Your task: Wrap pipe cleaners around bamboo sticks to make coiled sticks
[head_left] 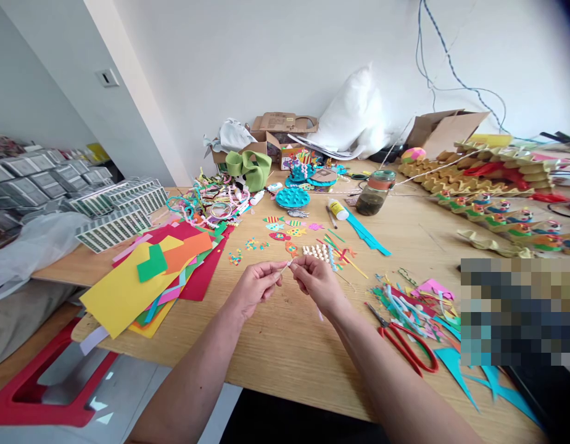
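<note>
Over the middle of the table, my left hand pinches a thin pale stick between thumb and fingers. My right hand meets it at the stick's tip, its fingers closed on a narrow pale lilac strip, apparently paper, whose tail hangs below the palm. What lies between the fingertips is small and partly hidden. Just beyond the hands sit rows of small cream-white pieces and an orange paper fish. Several other decorated fish, including a yellow one, lie farther back.
Coloured sheets are piled on the left. Red-handled scissors and paper scraps lie on the right. Farther back stand a glue bottle, a glass jar and a blue bumpy piece. Egg trays occupy the back right.
</note>
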Demonstrator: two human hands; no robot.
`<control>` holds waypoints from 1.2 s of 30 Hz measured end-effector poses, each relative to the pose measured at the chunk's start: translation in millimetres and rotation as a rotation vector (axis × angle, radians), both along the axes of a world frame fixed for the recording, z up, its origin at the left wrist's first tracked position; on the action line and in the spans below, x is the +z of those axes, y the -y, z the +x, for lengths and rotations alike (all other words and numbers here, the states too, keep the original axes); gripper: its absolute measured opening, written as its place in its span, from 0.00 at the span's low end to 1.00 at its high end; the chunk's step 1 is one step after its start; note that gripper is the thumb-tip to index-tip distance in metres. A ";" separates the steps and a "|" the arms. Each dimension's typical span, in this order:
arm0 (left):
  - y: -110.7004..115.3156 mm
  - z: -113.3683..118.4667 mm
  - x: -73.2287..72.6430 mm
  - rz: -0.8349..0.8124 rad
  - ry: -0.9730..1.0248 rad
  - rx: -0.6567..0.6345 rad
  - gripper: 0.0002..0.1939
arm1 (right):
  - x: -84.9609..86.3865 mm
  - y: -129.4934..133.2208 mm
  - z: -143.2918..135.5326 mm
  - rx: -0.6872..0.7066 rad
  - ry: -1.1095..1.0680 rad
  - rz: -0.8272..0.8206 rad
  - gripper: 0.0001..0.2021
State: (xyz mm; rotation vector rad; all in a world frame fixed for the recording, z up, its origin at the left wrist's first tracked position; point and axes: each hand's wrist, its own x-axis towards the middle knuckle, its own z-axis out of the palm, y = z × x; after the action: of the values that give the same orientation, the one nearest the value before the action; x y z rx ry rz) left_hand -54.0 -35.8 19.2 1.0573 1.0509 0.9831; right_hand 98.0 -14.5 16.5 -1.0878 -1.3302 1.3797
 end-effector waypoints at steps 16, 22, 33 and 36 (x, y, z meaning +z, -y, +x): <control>-6.2 11.6 2.8 0.171 -0.110 0.267 0.13 | 3.7 3.2 -0.8 0.126 -0.094 -0.048 0.13; -6.4 9.9 1.0 0.121 -0.065 0.235 0.14 | 4.5 3.4 -0.4 0.154 -0.121 -0.110 0.14; -3.6 9.4 4.4 0.098 -0.040 0.201 0.14 | 5.5 4.0 -2.0 0.174 -0.104 -0.115 0.15; -3.4 9.2 5.3 0.073 -0.016 0.195 0.15 | 5.3 4.3 -2.5 0.174 -0.115 -0.114 0.15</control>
State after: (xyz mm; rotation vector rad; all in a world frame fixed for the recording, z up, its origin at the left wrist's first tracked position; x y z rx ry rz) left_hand -44.8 -32.4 24.5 1.0374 1.1546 1.1794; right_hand 95.5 -18.8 21.8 -0.9688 -1.2997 1.6388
